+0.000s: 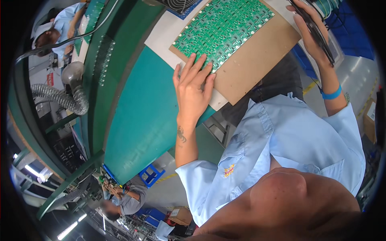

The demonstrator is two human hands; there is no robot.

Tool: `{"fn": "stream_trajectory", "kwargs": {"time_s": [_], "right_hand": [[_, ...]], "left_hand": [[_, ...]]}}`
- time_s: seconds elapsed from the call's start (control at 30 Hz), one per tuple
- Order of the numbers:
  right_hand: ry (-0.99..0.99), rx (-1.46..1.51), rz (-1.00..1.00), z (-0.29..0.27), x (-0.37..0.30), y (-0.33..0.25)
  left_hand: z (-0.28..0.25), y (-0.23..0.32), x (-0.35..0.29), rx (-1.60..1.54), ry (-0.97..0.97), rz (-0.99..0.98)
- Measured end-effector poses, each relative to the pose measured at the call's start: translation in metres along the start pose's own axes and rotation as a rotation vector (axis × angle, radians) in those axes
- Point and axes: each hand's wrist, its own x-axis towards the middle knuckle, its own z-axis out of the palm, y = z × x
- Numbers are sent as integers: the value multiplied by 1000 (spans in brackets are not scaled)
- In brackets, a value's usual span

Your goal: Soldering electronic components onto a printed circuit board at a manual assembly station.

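Observation:
A green circuit board panel, dense with small components, lies on a brown board at the table's edge. My left hand rests flat at the panel's near left corner, fingers apart and fingertips touching it. To the right of the panel, my right hand is raised and closed around a long, thin black object. Its exact kind cannot be made out. A blue band circles my right wrist.
Beneath the brown board is a white sheet on the green tabletop. A fan stands behind the panel. Flexible silver ducting is at the left. Two other people work farther off, near a blue stool and across the bench.

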Motion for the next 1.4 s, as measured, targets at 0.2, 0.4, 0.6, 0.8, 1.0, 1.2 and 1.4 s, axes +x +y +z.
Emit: {"fn": "stream_trajectory", "kwargs": {"time_s": [0.2,0.4,0.6,0.8,1.0,1.2,1.4], "right_hand": [[-115,446,-40,-5,-54,-20],[-252,260,-142,2,-107,-22],[-170,330,-162,30,-118,-53],[-92,249,-147,23,-138,-50],[-131,282,-200,8,-148,-51],[-265,234,263,11,-149,-73],[-193,303,-306,43,-134,-58]], "left_hand": [[-10,-18,12,-116,107,-62],[-13,-39,27,-57,152,-232],[-12,-37,5,-3,124,-245],[-5,-13,-36,-8,144,-235],[5,35,-108,47,278,-389],[20,76,-179,-82,469,-636],[35,80,-226,-723,794,-836]]}}
